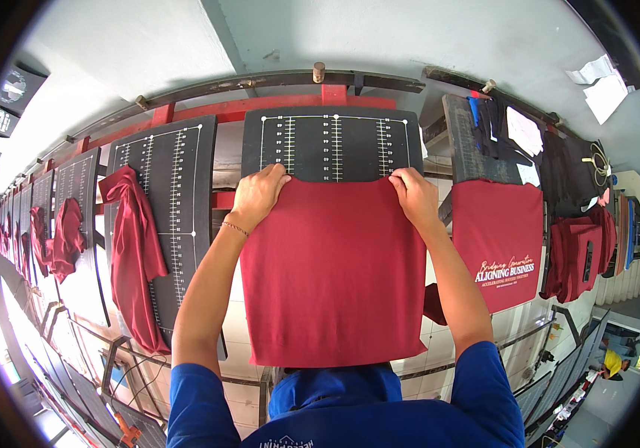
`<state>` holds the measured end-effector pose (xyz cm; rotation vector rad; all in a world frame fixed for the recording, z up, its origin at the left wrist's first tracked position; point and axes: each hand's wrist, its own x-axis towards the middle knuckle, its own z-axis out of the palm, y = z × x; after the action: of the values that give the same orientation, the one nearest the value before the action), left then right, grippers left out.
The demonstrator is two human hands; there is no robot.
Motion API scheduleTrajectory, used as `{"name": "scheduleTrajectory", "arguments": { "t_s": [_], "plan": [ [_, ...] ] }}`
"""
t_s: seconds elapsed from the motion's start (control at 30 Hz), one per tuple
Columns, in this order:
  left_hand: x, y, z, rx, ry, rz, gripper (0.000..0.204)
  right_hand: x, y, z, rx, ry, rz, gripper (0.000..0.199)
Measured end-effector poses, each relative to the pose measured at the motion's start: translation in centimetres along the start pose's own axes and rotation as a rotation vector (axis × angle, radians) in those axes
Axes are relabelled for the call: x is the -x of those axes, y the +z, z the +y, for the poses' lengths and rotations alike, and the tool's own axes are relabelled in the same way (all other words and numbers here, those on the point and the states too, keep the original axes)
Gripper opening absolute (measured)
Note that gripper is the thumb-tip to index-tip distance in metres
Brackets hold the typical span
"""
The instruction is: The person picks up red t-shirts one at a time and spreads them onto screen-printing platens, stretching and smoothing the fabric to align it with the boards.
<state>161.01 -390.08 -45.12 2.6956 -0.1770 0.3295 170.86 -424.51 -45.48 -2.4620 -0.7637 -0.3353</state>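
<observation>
A plain maroon shirt (pixel 335 261) lies spread over the lower part of a black board (pixel 312 149) marked with white ruler scales. My left hand (pixel 259 196) grips its upper left corner, fingers curled over the edge. At the upper right corner my right hand (pixel 415 196) pinches the cloth the same way. Between the two hands the top edge runs nearly straight across the scales. The cloth looks mostly smooth, and its lower edge hangs close to my body. Whether the shirt is wrapped around the board or only laid on it, I cannot tell.
On the right, a maroon shirt with white print (pixel 495 246) covers another board, dark cloths (pixel 492 123) above it. Folded maroon garments (pixel 578 254) hang farther right. Leftward runs a row of boards, one bearing a bunched maroon shirt (pixel 135 261). A red rail (pixel 163 116) passes behind.
</observation>
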Motion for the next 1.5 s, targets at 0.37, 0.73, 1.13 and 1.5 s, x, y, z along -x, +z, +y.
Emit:
{"name": "scheduleTrajectory", "arguments": {
  "t_s": [0.37,0.73,1.13,1.5],
  "plan": [
    [-0.3,0.2,-0.2,-0.001,-0.005,0.005,0.022,-0.4,0.3,0.1,0.025,-0.01,0.013,0.013],
    [-0.5,0.3,3.9,-0.304,-0.224,-0.026,0.025,-0.1,-0.2,-1.0,0.307,0.113,0.01,0.021],
    [5.2,-1.0,-2.2,-0.339,-0.403,0.053,0.065,4.7,-3.7,2.2,0.127,0.372,-0.124,0.069],
    [7.2,-1.3,-6.0,0.927,-0.982,-0.103,0.036,8.3,-2.0,6.6,-1.316,1.204,-0.183,0.025]
  ]
}}
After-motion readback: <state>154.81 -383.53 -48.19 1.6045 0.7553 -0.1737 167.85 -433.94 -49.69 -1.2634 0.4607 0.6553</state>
